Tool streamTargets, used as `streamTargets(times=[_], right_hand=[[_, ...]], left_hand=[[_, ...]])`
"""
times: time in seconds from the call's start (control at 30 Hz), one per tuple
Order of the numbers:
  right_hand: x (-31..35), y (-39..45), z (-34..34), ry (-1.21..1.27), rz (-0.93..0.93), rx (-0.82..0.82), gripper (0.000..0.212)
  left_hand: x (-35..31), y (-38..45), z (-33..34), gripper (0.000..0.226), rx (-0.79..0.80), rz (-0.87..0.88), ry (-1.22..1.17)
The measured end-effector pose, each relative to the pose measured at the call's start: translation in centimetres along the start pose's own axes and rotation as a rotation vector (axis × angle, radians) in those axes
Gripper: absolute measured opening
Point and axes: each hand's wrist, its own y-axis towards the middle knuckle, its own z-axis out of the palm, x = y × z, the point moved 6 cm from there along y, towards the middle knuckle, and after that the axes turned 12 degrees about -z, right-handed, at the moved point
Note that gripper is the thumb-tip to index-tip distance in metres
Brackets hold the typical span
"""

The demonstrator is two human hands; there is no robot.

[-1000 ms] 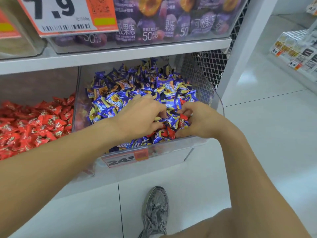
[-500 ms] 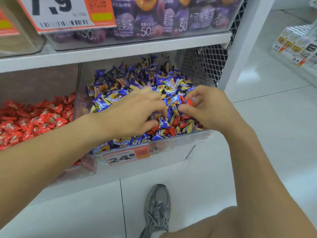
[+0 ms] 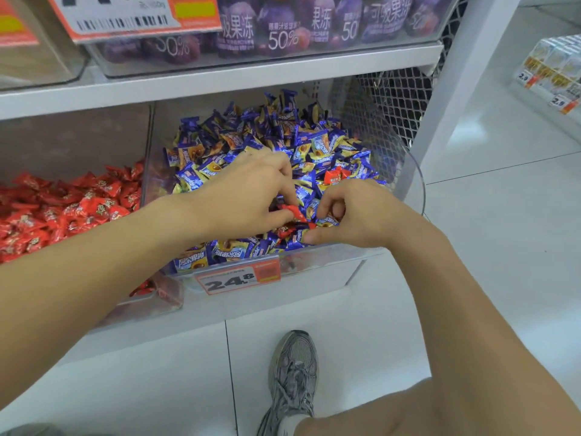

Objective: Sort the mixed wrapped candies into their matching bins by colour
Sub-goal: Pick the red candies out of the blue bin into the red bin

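Left hand (image 3: pixel 248 196) fingers are curled and pinching a red candy (image 3: pixel 294 212) near the middle of the frame. The right hand (image 3: pixel 355 215) fingers are curled down into the blue candies (image 3: pixel 267 143); can't tell if they've actually got one. Another stray red (image 3: pixel 334 176) sits on top of the pile just above the right hand. My take: pick reds by a twisted wrapper end so no blues come along, grab a few per trip, then carry them to the red bin (image 3: pixel 63 202) at left of frame. That top stray looks like the easiest next grab.
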Motion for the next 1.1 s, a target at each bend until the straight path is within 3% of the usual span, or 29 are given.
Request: streamTargets(times=[0.17, 0.3, 0.4, 0.53, 0.67, 0.73, 0.83, 0.93, 1.1], right_hand=[[-0.1, 0.7, 0.5, -0.010, -0.079, 0.065, 0.021], [-0.8, -0.8, -2.2, 0.230, -0.048, -0.149, 0.009], [-2.9, -1.4, -3.6, 0.343, 0.103, -0.333, 0.014], [-3.3, -0.4, -3.6, 0.401, 0.148, -0.403, 0.009], [-2.7, 0.9, -4.6, -0.063, 0.188, -0.292, 0.032], [-2.6, 1.2, -4.7, -0.213, 0.238, -0.244, 0.040], [-1.9, 1.9, -4.3, -0.254, 0.261, -0.186, 0.050], [-2.0, 3.0, -2.9, -0.277, 0.266, 0.011, 0.058], [-2.7, 3.4, -2.7, -0.290, 0.327, 0.071, 0.062]], left_hand=[[1.3, -0.5, -1.7, 0.007, -0.035, -0.229, -0.322], [1.9, -0.3, -1.2, 0.015, 0.073, -0.357, -0.588], [0.9, 0.0, -1.1, 0.024, 0.090, -0.307, -0.582], [-0.4, -0.1, -1.1, 0.025, 0.062, -0.295, -0.434], [-0.2, -0.6, -0.8, 0.047, 0.070, -0.356, -0.399], [-0.3, -1.2, -0.3, 0.046, 0.099, -0.328, -0.374], [-0.5, -1.8, 0.1, 0.018, 0.176, -0.291, -0.423], [-1.3, -1.6, 0.1, 0.020, 0.140, -0.235, -0.337], [-1.9, 0.0, 1.7, 0.031, 0.091, -0.198, 0.007]])
